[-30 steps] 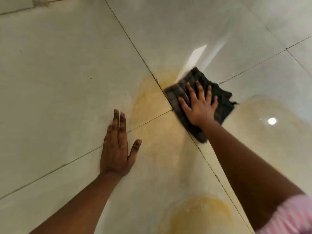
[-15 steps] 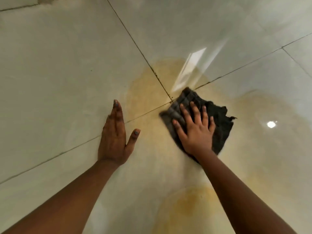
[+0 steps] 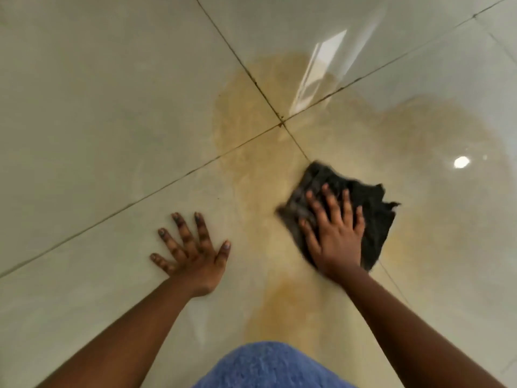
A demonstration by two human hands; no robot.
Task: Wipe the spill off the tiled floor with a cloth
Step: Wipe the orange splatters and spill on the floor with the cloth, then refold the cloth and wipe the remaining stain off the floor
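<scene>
A yellowish spill (image 3: 251, 130) spreads over the glossy pale tiled floor (image 3: 98, 93), around the crossing of the grout lines and down toward me. A dark grey cloth (image 3: 372, 203) lies flat on the wet patch, just below and right of that crossing. My right hand (image 3: 334, 236) presses on the cloth with fingers spread and covers its near half. My left hand (image 3: 193, 250) rests flat on the tile to the left of the spill, fingers apart, holding nothing.
Dark grout lines cross at a joint (image 3: 281, 123) above the cloth. A blue fabric-covered knee (image 3: 268, 365) shows at the bottom edge. Bright reflections of a window (image 3: 319, 71) and a lamp (image 3: 461, 162) lie on the wet tiles.
My right hand has dragged the cloth from above the grout crossing down and toward me. The fingers of my left hand have spread apart on the tile. The view has tilted and the knee has appeared.
</scene>
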